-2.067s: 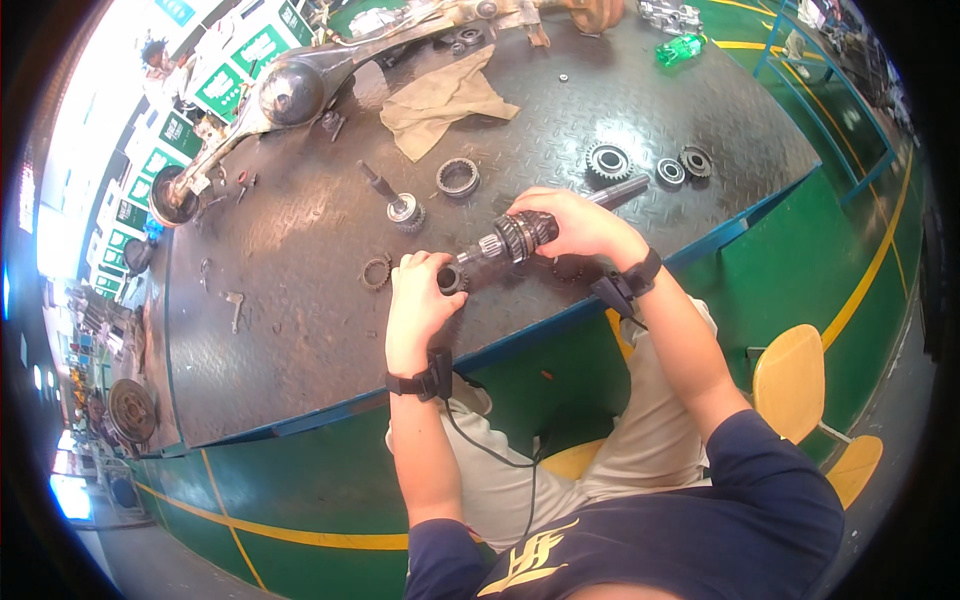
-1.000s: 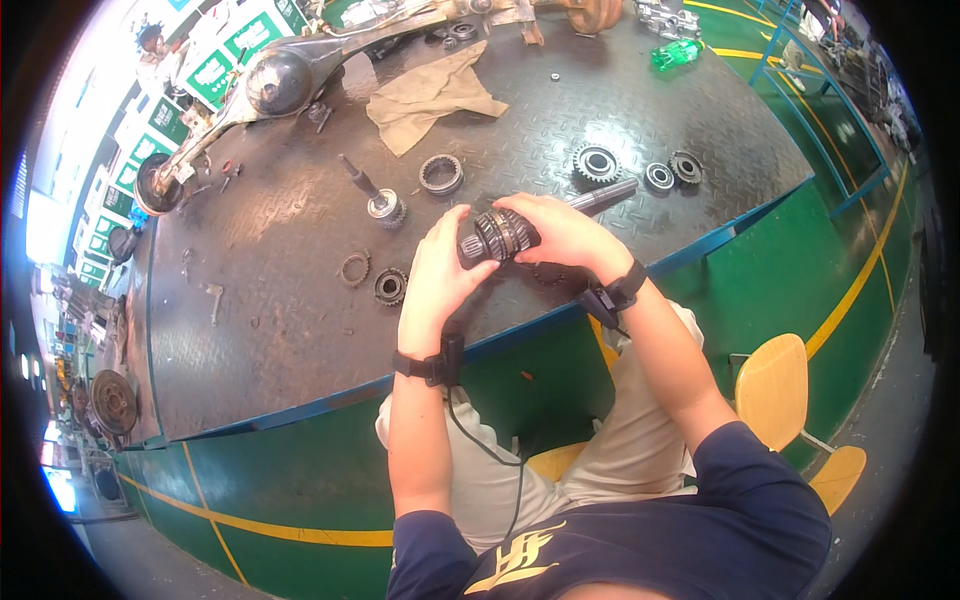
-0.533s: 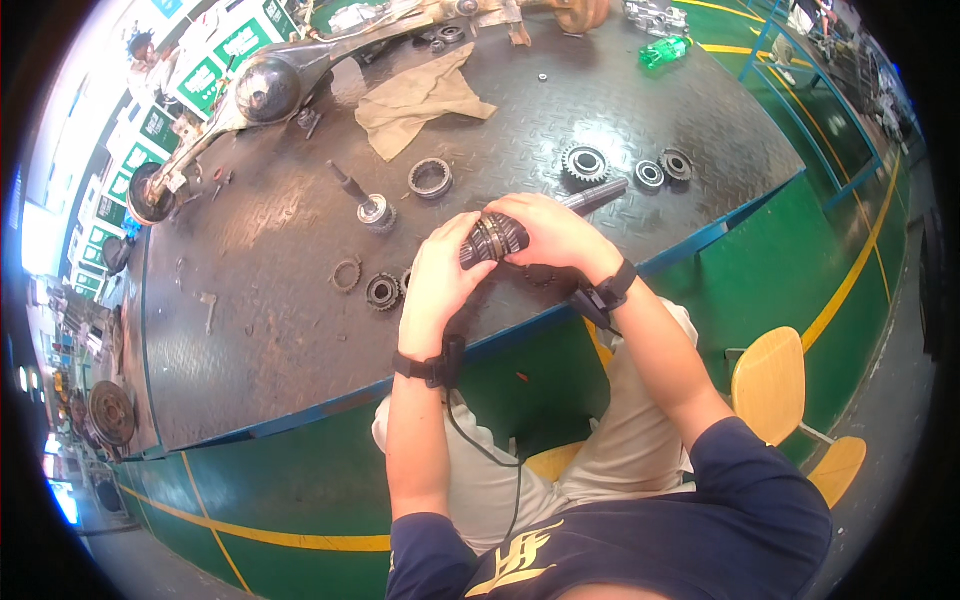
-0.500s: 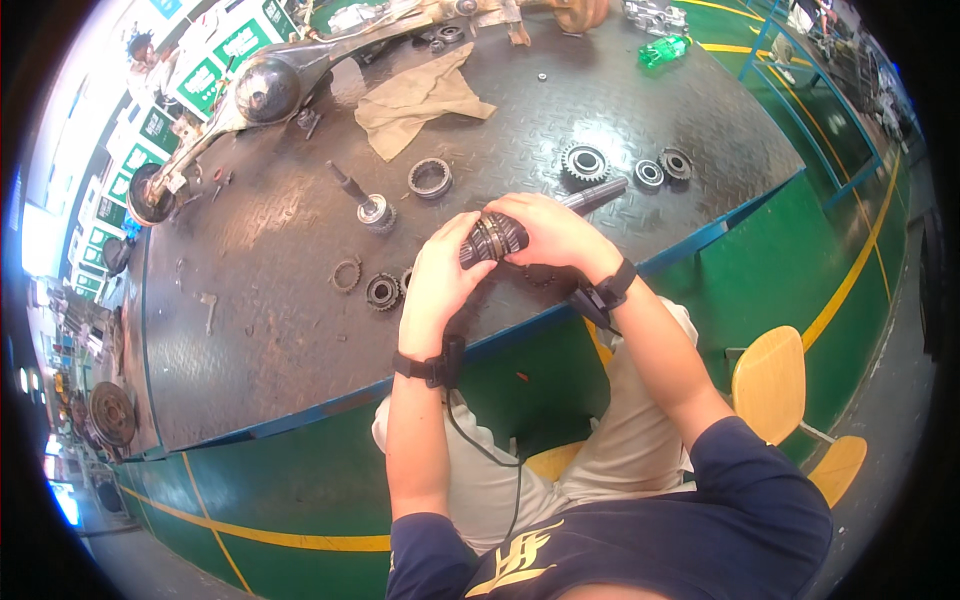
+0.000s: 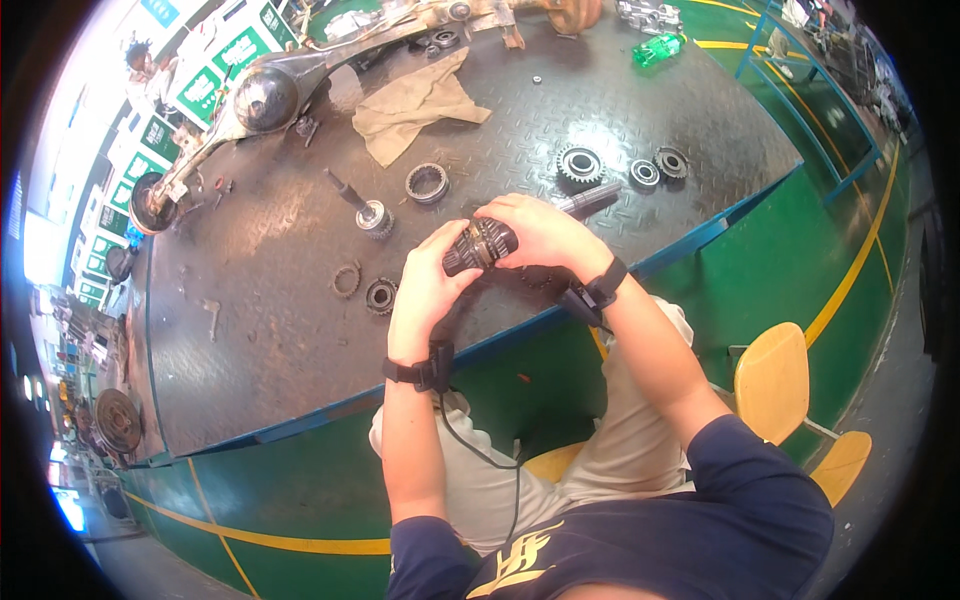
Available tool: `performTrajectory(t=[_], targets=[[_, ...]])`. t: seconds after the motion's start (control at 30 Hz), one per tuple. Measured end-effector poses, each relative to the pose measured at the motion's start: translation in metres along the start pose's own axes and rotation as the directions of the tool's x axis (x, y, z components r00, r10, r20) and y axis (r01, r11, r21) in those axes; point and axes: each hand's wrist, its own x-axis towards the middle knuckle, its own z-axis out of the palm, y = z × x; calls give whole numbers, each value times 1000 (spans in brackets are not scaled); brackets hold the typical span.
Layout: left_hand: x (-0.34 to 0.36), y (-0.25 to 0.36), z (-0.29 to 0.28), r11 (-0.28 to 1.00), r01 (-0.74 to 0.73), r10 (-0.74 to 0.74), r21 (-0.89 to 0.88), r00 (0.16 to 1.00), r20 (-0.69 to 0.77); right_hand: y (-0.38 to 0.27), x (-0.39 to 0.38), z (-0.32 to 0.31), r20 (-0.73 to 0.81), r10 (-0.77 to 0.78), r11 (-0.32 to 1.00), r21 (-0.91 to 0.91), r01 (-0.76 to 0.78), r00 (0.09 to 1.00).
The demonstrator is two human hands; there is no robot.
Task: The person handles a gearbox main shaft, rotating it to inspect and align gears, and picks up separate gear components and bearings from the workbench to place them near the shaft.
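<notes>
Between both my hands is a dark gear assembly with toothed rings and a brass-coloured band. My left hand grips its left end, the thumb on the near side. My right hand closes on its right end. A splined shaft lies just beyond my right hand. Left of my left hand, a small gear and a thin toothed ring lie on the metal table. Past my hands are a ring gear and a shaft with a gear. Another toothed ring is partly hidden below my right hand.
A large gear and two bearings sit at the right. Farther off are a brown cloth, a long axle housing and a green bottle. A wooden chair stands right of me.
My hands and the gear assembly have shifted slightly left. The assembly is tilted differently, and more of it shows between my fingers. The view has moved a little.
</notes>
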Motion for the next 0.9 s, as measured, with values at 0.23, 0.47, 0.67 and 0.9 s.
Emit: performTrajectory(t=[0.23, 0.47, 0.67, 0.9], targets=[[-3, -7, 3, 1000, 7, -7, 26, 1000, -15, -1, -2, 1, 18, 35, 999, 31, -35, 999], [-4, -9, 5, 1000, 15, -15, -7, 999, -44, -7, 1, 6, -2, -27, 1000, 11, 27, 1000], [-5, -10, 5, 995, 77, -78, -59, 997, -20, -4, 5, 8, -20, -71, 997, 5, 71, 997], [-4, -14, 7, 1000, 29, -29, -9, 999, -30, -8, 12, 6, 31, -72, 997, -21, 72, 997]])
